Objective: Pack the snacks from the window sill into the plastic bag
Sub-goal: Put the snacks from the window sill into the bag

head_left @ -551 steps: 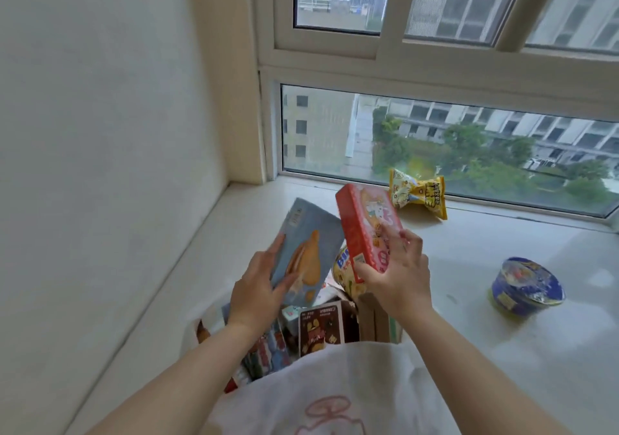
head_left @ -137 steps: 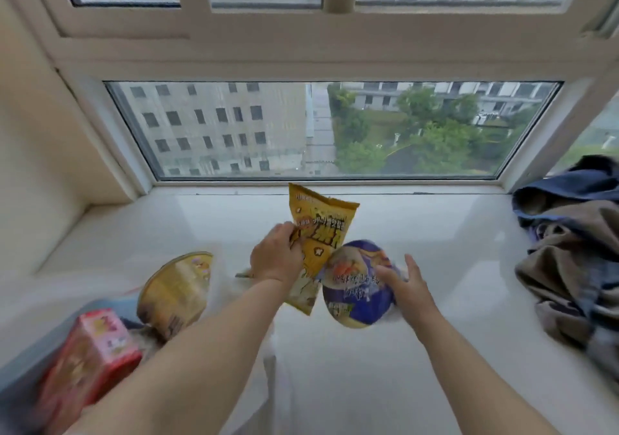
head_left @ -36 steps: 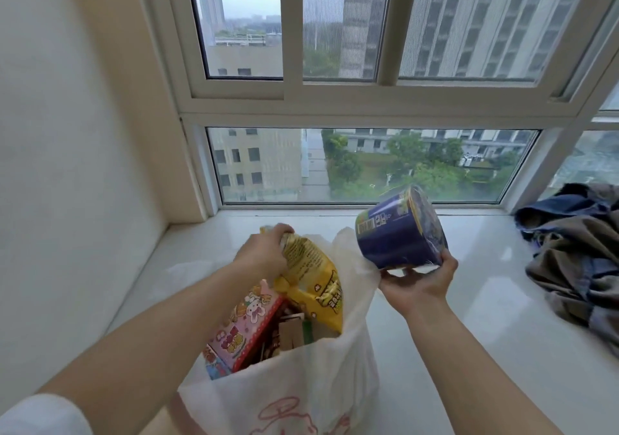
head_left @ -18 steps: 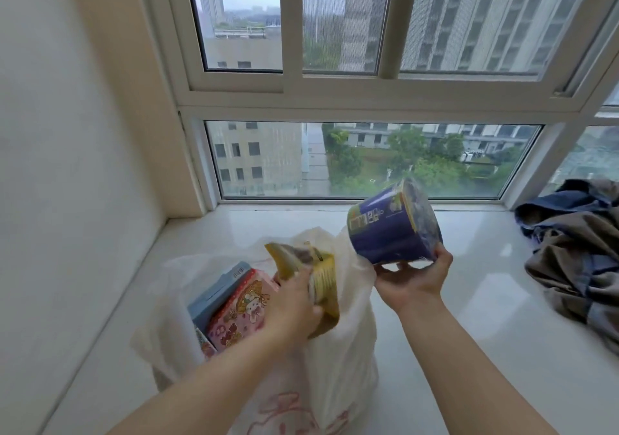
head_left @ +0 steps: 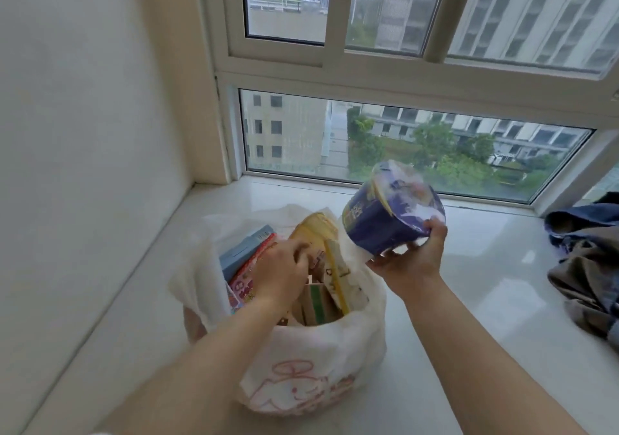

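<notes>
A white plastic bag [head_left: 301, 367] with a pink drawing stands open on the window sill [head_left: 469, 300]. Inside it are a pink box [head_left: 243, 287], a blue-grey box [head_left: 239, 252], a yellow bowl lid [head_left: 313, 227] and a yellow snack packet [head_left: 336, 277] standing on edge. My left hand [head_left: 279, 272] is down in the bag's mouth, its blurred fingertips against the snacks beside the yellow packet. My right hand [head_left: 410, 260] holds a blue noodle bowl [head_left: 392, 215] from below, tilted, just above the bag's right rim.
A wall [head_left: 83, 166] runs close along the left of the sill. The window glass [head_left: 402, 146] closes the far side. A heap of blue and brown clothes [head_left: 589, 267] lies at the right end.
My left hand has gone down into the bag with the yellow packet, which now stands inside. The blue bowl has tilted and stays over the bag's right rim.
</notes>
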Action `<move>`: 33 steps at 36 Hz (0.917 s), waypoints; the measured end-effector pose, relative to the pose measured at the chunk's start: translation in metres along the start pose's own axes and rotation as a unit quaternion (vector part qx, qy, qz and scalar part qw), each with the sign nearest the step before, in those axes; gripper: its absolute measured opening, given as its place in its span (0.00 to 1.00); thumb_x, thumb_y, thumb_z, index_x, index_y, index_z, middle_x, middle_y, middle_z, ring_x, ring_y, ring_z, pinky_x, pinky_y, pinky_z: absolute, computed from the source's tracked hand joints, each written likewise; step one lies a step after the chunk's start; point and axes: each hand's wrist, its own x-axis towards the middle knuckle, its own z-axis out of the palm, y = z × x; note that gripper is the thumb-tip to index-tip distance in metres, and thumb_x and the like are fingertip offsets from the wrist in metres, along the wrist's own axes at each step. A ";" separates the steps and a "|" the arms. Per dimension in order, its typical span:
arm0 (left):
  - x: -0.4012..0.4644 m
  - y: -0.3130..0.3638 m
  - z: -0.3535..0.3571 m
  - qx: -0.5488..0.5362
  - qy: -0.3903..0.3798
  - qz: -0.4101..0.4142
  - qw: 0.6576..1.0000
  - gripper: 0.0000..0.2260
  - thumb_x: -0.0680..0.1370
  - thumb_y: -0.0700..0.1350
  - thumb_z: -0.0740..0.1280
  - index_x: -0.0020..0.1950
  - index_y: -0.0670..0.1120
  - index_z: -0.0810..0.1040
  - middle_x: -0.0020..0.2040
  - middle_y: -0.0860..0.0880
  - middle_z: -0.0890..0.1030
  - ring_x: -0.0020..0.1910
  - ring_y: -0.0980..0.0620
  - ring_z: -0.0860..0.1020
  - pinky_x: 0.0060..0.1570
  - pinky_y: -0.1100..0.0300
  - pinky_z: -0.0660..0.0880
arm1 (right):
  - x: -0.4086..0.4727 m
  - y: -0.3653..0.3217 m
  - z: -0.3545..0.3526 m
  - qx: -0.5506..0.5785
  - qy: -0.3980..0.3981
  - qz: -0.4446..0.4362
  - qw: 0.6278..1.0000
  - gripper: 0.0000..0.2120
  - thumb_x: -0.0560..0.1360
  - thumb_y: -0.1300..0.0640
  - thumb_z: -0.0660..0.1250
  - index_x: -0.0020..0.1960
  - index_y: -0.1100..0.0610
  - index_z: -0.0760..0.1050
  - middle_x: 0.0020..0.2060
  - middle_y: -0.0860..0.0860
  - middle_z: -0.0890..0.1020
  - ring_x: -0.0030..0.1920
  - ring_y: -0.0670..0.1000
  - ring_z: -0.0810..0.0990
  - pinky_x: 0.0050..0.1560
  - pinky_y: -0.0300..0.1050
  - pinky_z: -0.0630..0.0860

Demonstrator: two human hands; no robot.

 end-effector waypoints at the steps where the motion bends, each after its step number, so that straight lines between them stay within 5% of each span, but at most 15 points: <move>1: 0.007 -0.017 -0.013 0.026 0.047 -0.029 0.998 0.13 0.79 0.50 0.61 0.62 0.53 0.76 0.57 0.51 0.79 0.53 0.51 0.76 0.45 0.59 0.73 | 0.001 0.006 0.008 -0.046 -0.009 -0.014 0.999 0.35 0.62 0.32 0.61 0.65 0.47 0.70 0.63 0.53 0.74 0.60 0.57 0.75 0.61 0.56 0.73; 4: 0.020 -0.068 -0.037 0.119 0.054 -0.198 0.971 0.29 0.72 0.55 0.68 0.71 0.53 0.65 0.70 0.45 0.64 0.69 0.43 0.62 0.66 0.46 0.62 | 0.000 0.028 0.038 -0.159 -0.066 -0.082 0.982 0.27 0.56 0.36 0.63 0.53 0.45 0.74 0.50 0.46 0.78 0.49 0.47 0.77 0.46 0.44 0.76; 6: 0.019 -0.093 -0.041 0.066 0.035 -0.324 0.943 0.41 0.68 0.58 0.72 0.75 0.54 0.54 0.74 0.44 0.53 0.73 0.40 0.52 0.70 0.39 0.54 | 0.006 0.045 0.054 -0.223 -0.099 -0.125 0.962 0.26 0.62 0.41 0.63 0.57 0.50 0.73 0.49 0.48 0.81 0.44 0.46 0.82 0.39 0.41 0.79; 9: 0.012 -0.115 -0.041 -0.093 0.033 -0.465 0.880 0.51 0.66 0.56 0.76 0.77 0.52 0.45 0.75 0.41 0.50 0.71 0.36 0.57 0.69 0.41 0.61 | 0.016 0.071 0.067 -0.359 -0.094 -0.152 0.916 0.47 0.58 0.35 0.67 0.73 0.52 0.60 0.67 0.58 0.72 0.62 0.56 0.77 0.53 0.55 0.80; 12: 0.005 -0.125 -0.044 -0.194 0.046 -0.508 0.838 0.42 0.66 0.51 0.77 0.73 0.39 0.61 0.69 0.37 0.68 0.65 0.37 0.71 0.61 0.48 0.72 | 0.015 0.090 0.071 -0.531 -0.101 -0.205 0.816 0.53 0.55 0.29 0.62 0.76 0.46 0.53 0.72 0.55 0.62 0.69 0.56 0.67 0.66 0.58 0.70; 16: 0.006 -0.131 -0.051 -0.337 0.074 -0.509 0.788 0.25 0.60 0.44 0.79 0.53 0.33 0.79 0.47 0.40 0.81 0.49 0.42 0.81 0.45 0.53 0.76 | 0.024 0.111 0.068 -0.650 -0.141 -0.261 0.699 0.50 0.61 0.33 0.67 0.77 0.44 0.47 0.70 0.55 0.62 0.69 0.56 0.65 0.69 0.56 0.66; 19: 0.013 -0.129 -0.061 -0.449 0.093 -0.485 0.745 0.10 0.65 0.41 0.73 0.41 0.38 0.79 0.43 0.39 0.82 0.42 0.42 0.81 0.45 0.50 0.78 | 0.032 0.120 0.056 -0.789 -0.164 -0.290 0.517 0.49 0.63 0.32 0.69 0.75 0.42 0.47 0.70 0.54 0.57 0.70 0.57 0.60 0.70 0.54 0.63; 21: 0.017 -0.120 -0.073 -0.470 0.092 -0.453 0.752 0.08 0.67 0.42 0.74 0.39 0.40 0.79 0.45 0.40 0.82 0.43 0.42 0.82 0.49 0.49 0.78 | 0.028 0.123 0.048 -0.834 -0.168 -0.309 0.424 0.46 0.62 0.31 0.69 0.73 0.41 0.51 0.69 0.54 0.56 0.68 0.59 0.61 0.67 0.52 0.62; 23: 0.020 -0.112 -0.083 -0.478 0.089 -0.421 0.766 0.11 0.68 0.44 0.75 0.45 0.40 0.80 0.44 0.44 0.82 0.42 0.45 0.80 0.49 0.52 0.78 | 0.022 0.123 0.047 -0.851 -0.190 -0.294 0.391 0.43 0.63 0.32 0.68 0.72 0.41 0.53 0.68 0.54 0.58 0.66 0.58 0.63 0.66 0.51 0.64; 26: 0.019 -0.104 -0.089 -0.469 0.086 -0.387 0.789 0.10 0.73 0.44 0.73 0.52 0.42 0.79 0.43 0.50 0.77 0.38 0.54 0.73 0.46 0.58 0.69 | 0.011 0.134 0.048 -0.892 -0.271 -0.248 0.263 0.42 0.65 0.31 0.65 0.73 0.42 0.53 0.69 0.53 0.59 0.68 0.57 0.59 0.69 0.52 0.61; 28: 0.013 -0.104 -0.088 -0.450 0.091 -0.388 0.799 0.10 0.72 0.44 0.73 0.50 0.42 0.80 0.44 0.48 0.78 0.40 0.51 0.74 0.46 0.58 0.68 | 0.007 0.146 0.044 -0.891 -0.294 -0.231 0.257 0.41 0.65 0.28 0.63 0.73 0.42 0.54 0.68 0.52 0.59 0.68 0.57 0.58 0.71 0.54 0.58; 30: 0.007 -0.103 -0.091 -0.440 0.092 -0.390 0.804 0.07 0.71 0.45 0.73 0.45 0.43 0.81 0.44 0.46 0.78 0.40 0.49 0.74 0.45 0.57 0.70 | 0.008 0.162 0.040 -0.882 -0.275 -0.226 0.308 0.39 0.66 0.29 0.62 0.72 0.42 0.55 0.68 0.51 0.58 0.68 0.57 0.57 0.71 0.54 0.56; 33: 0.007 -0.102 -0.103 -0.441 0.088 -0.379 0.809 0.05 0.71 0.47 0.71 0.37 0.47 0.81 0.47 0.44 0.80 0.40 0.48 0.75 0.46 0.55 0.75 | 0.008 0.188 0.037 -0.886 -0.239 -0.231 0.324 0.30 0.75 0.44 0.63 0.72 0.44 0.53 0.70 0.54 0.52 0.70 0.61 0.53 0.73 0.57 0.49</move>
